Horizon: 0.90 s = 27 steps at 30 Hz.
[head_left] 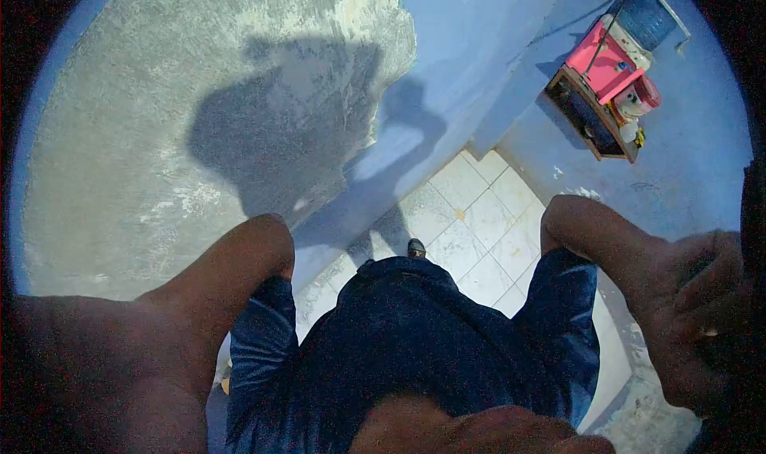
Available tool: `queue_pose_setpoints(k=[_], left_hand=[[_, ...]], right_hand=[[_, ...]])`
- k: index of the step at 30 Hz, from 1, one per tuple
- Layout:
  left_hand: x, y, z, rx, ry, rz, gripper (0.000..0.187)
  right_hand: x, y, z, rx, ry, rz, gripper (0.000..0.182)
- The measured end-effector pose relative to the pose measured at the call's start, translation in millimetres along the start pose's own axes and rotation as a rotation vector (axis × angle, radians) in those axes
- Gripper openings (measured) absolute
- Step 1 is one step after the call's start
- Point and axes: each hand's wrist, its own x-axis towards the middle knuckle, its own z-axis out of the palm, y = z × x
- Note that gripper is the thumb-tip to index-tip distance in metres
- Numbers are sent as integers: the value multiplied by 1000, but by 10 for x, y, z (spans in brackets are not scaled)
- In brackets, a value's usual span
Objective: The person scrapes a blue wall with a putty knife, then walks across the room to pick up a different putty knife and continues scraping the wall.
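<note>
Both my arms are raised, with the elbows bent out to the sides and the hands close beside the camera. My left hand (96,366) is a large blurred shape at the lower left, its fingers out of sight. On the right, my right hand (706,318) shows a creased palm and bent fingers at the dark rim of the view. Whatever it grips is hidden. Below is my dark blue shirt (415,342). A blurred patch of skin (479,434) crosses the bottom edge, too close to make out.
A blue wall (479,47) with a rough grey patch (144,95) carries my shadow. White floor tiles (471,223) lie below, with a shoe (416,248) on them. At upper right, a wooden shelf (586,123) holds a pink container (602,59) and a jar (638,99).
</note>
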Motion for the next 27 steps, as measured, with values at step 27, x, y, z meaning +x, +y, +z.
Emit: queue_pose_setpoints(k=[27], left_hand=[[-246,65,-6,109,87,105,38]], right_hand=[[156,-125,-69,158,-75,26,37]])
